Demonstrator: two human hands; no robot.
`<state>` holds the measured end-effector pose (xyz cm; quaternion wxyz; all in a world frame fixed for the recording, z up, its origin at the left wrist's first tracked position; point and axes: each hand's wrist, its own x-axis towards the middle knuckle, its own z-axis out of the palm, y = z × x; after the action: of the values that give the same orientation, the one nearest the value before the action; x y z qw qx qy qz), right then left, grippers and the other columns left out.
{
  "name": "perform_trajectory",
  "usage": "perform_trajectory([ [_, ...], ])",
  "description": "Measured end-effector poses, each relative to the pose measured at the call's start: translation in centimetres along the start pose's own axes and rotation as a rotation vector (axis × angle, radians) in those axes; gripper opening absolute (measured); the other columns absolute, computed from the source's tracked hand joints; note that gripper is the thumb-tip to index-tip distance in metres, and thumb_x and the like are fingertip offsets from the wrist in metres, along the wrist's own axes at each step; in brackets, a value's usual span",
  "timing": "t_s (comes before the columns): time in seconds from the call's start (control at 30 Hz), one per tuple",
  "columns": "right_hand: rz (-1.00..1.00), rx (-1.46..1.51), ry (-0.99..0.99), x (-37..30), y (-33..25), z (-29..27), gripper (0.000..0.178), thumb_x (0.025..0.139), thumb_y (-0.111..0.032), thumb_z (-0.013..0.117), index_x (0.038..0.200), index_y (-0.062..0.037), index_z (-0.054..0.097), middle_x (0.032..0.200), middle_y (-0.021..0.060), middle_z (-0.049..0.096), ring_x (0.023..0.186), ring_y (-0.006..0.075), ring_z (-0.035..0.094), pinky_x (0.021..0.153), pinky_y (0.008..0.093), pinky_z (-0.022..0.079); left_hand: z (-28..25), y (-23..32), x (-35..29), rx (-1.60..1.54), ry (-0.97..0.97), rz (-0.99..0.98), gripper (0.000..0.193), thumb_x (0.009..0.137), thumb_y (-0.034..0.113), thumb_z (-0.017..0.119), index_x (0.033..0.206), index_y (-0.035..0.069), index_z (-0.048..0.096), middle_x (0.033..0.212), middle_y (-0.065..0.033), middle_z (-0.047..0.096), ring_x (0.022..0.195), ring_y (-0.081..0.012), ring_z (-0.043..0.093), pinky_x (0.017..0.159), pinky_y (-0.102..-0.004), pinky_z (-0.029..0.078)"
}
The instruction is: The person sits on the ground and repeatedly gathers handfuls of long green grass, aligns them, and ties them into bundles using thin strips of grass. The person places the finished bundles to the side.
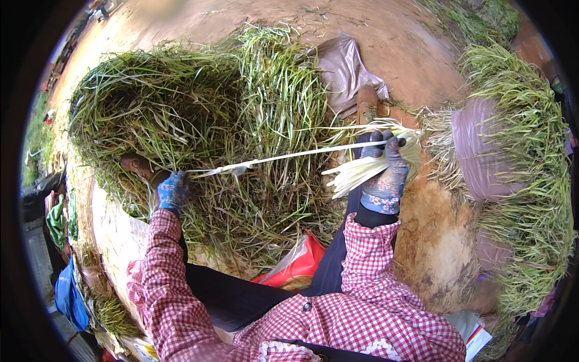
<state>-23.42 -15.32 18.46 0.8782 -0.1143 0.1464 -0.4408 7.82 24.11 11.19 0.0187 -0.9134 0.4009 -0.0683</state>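
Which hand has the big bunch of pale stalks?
The right hand: it holds the bunch; the left hand just holds one long stalk's end.

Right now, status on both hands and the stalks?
Right hand gripping pale stalk bundle. Left hand holding far end of one long stalk. Green heap below, nothing visibly blocking.

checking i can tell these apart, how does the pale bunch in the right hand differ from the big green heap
Colour: the pale bunch is whitish, the green heap green with brownish patches. Size: the pale bunch fits in the right hand, while the green heap spreads wide. State: the pale bunch is held, the green heap lies loose. Both consist of long, thin strands.
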Motion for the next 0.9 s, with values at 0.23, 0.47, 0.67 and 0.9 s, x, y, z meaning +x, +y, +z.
perform_trajectory([
  [0.23, -0.048, 0.124, -0.186, -0.5, -3.5, 1.3, 0.018, 0.085, -0.022, 0.065, 0.098, -0.0113, 0.06, 0.091, 0.006, 0.062, 0.067, 0.0114, 0.054, 0.061, 0.0254, 0.048, -3.7, -0.3, 1.6, 0.356, -0.103, 0.044, 0.033, 0.084, 0.015, 0.053, 0.116, 0.012, 0.056, 0.116, -0.0125, 0.057, 0.1, -0.0306, 0.059, 0.083, -0.0421, 0.047],
  [0.47, 0.103, -0.005, -0.055, 0.2, 1.0, 0.3, 0.022, 0.082, -0.008, 0.066, 0.101, -0.0125, 0.055, 0.09, 0.0054, 0.061, 0.082, 0.0175, 0.058, 0.059, 0.0247, 0.049, -7.8, 18.6, 4.7, -1.154, -0.088, 0.305, 0.059, 0.069, 0.009, 0.076, 0.124, 0.009, 0.054, 0.125, -0.0154, 0.052, 0.117, -0.0289, 0.05, 0.099, -0.0355, 0.04],
  [0.67, 0.121, -0.046, -0.079, 0.0, -1.6, 0.2, 0.023, 0.083, -0.006, 0.065, 0.103, -0.0107, 0.055, 0.092, 0.0064, 0.06, 0.082, 0.0184, 0.058, 0.058, 0.0238, 0.048, -1.7, 29.2, 4.3, -1.585, -0.717, 0.194, 0.061, 0.074, 0.014, 0.074, 0.128, 0.004, 0.048, 0.124, -0.0126, 0.054, 0.112, -0.0224, 0.053, 0.097, -0.0343, 0.041],
  [0.9, 0.078, -0.299, 0.067, 0.0, 0.4, 0.9, 0.024, 0.082, -0.006, 0.066, 0.099, -0.0115, 0.051, 0.108, 0.0149, 0.062, 0.089, 0.0239, 0.063, 0.06, 0.0255, 0.049, 0.1, 25.3, -1.9, -2.555, -0.042, -0.364, 0.017, 0.088, 0.022, 0.06, 0.094, 0.007, 0.056, 0.081, -0.0057, 0.06, 0.071, -0.0187, 0.059, 0.066, -0.0343, 0.049],
])
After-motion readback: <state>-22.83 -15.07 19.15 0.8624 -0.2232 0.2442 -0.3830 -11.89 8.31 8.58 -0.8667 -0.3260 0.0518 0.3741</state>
